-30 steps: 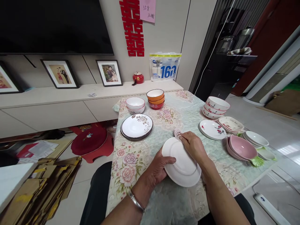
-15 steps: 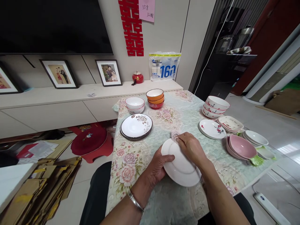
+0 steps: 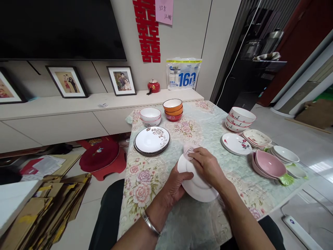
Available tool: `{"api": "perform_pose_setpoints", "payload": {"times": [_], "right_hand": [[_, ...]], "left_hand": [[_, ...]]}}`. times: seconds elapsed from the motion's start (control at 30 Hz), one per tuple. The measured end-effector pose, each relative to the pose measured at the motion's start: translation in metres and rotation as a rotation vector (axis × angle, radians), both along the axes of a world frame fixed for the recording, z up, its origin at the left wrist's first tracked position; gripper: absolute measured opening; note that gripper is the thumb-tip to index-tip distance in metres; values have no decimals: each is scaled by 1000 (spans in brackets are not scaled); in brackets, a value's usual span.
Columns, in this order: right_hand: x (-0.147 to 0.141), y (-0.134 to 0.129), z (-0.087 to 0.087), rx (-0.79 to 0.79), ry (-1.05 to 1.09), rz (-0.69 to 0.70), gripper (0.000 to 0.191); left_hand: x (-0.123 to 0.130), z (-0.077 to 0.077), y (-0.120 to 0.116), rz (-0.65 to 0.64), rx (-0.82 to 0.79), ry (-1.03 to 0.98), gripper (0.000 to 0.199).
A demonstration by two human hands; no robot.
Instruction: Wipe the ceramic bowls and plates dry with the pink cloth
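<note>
The left hand (image 3: 179, 180) grips a white round plate (image 3: 200, 194) at its near-left edge, the thumb laid flat across the underside and the other fingers mostly hidden beneath. The right hand (image 3: 206, 165) has its fingers bent around a pale pink cloth (image 3: 187, 150), pressing it to the plate's far rim; the cloth bunches out just past those fingertips. The plate lies between both sets of fingers, foot ring facing up, above the floral tablecloth (image 3: 142, 194). Beyond the fingers and to their left sit brown-flowered dinner plates (image 3: 152, 139), with pink-rimmed bowls (image 3: 150, 114) and stacked orange bowls (image 3: 172, 109) farther off. Right of the right fingers are red-flowered plates (image 3: 236, 143) and, well apart, pink bowls (image 3: 270, 164).
</note>
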State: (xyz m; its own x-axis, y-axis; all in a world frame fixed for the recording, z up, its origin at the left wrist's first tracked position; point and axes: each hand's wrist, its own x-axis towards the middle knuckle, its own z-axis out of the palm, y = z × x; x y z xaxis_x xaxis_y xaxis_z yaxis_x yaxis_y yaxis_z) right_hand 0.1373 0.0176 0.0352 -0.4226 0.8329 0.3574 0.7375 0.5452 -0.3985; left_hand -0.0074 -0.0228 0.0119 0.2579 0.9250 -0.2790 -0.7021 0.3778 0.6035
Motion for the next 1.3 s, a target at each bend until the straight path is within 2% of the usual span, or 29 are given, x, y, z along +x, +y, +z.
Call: {"api": "perform_pose_setpoints", "payload": {"times": [0.1, 0.17, 0.3, 0.43, 0.6, 0.73, 0.87, 1.0, 1.07, 1.13, 1.2, 1.3], "right_hand": [[-7, -2, -2, -40, 70, 235, 27], [-2, 2, -4, -84, 110, 245, 27], [23, 16, -7, -162, 130, -55, 24], [44, 20, -4, -232, -20, -266, 25], [49, 19, 0, -278, -143, -343, 26], [47, 20, -2, -232, -146, -365, 26], [30, 16, -1, -110, -75, -268, 26], [-3, -3, 10, -13, -77, -12, 26], [-16, -12, 16, -16, -109, 156, 23], [-20, -15, 17, -34, -116, 250, 22], [-14, -11, 14, -53, -69, 209, 22], [7, 5, 3, -109, 5, -25, 26]], "left_hand": [[0, 0, 0, -27, 8, -9, 57], [0, 0, -1, -31, 2, 2, 57], [-2, 3, -2, -47, -3, 15, 66], [-3, 3, -2, -33, 3, 25, 70], [-3, 1, -1, 78, 20, -4, 77], [-2, 2, -1, 58, 20, 18, 80], [0, 3, -3, -48, -2, 8, 71], [1, 0, -4, -79, 16, 7, 57], [2, -1, -3, -70, 36, 30, 48], [2, -2, -3, -64, 57, 41, 43], [2, -1, -3, -74, 46, 33, 46], [1, 0, -3, -90, 7, 11, 59]]}}
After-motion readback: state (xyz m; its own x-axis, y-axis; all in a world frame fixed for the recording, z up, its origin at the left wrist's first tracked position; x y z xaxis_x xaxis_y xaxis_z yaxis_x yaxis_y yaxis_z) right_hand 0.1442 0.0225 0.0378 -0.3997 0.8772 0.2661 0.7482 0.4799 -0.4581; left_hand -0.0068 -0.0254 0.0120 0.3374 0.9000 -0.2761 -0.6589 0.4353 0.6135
